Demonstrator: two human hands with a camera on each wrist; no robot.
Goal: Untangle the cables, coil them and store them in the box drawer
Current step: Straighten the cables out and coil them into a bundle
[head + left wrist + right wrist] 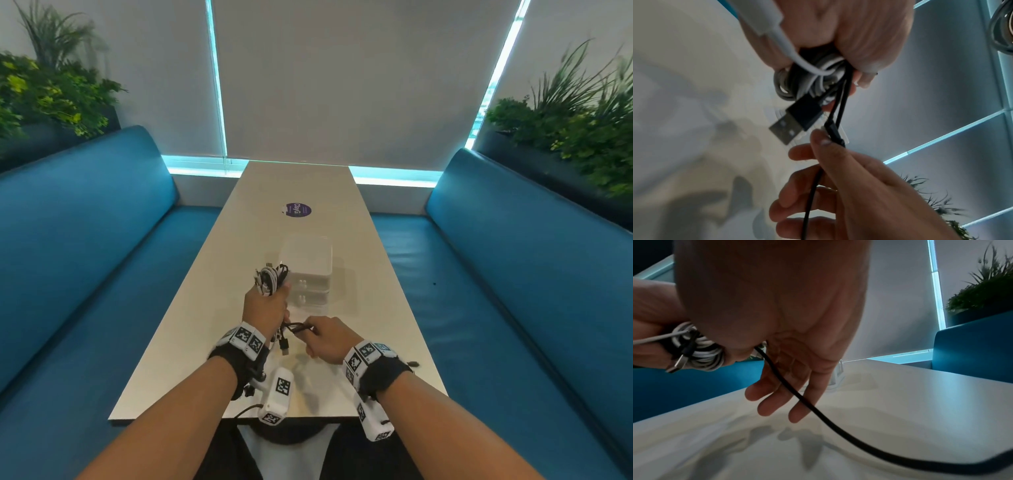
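**Desk:** What did the wide view show, biggest thing first?

**Photographer:** A long white table (191, 308) ran between two blue benches (85, 240). On it stood the white box with its two drawers (310, 274), both of which looked closed. Nothing showed inside them, so by my reading no cable had been stored.

**Desk:** And the cables?

**Photographer:** They were off the table, just in front of the box. The left hand (265, 308) was clenched around a bundle of white and black cables (270, 279), looped but still mixed together. A black USB plug (797, 120) hung free beneath that fist.

**Desk:** The right hand?

**Photographer:** The right hand (327, 337) pinched a black cable (818, 412) between thumb and forefinger, close under the bundle, with the other fingers hanging loosely spread. From there the cable trailed down across the tabletop towards the person.

**Desk:** How far along, then?

**Photographer:** Early to middle, I judged. The white loops seemed gathered, but the black strand was still threaded through them. Separating it, coiling each cable on its own, opening a drawer and putting the coils in all remained to be done.

**Desk:** Anything unclear?

**Photographer:** How many cables were in the bundle could not be told.
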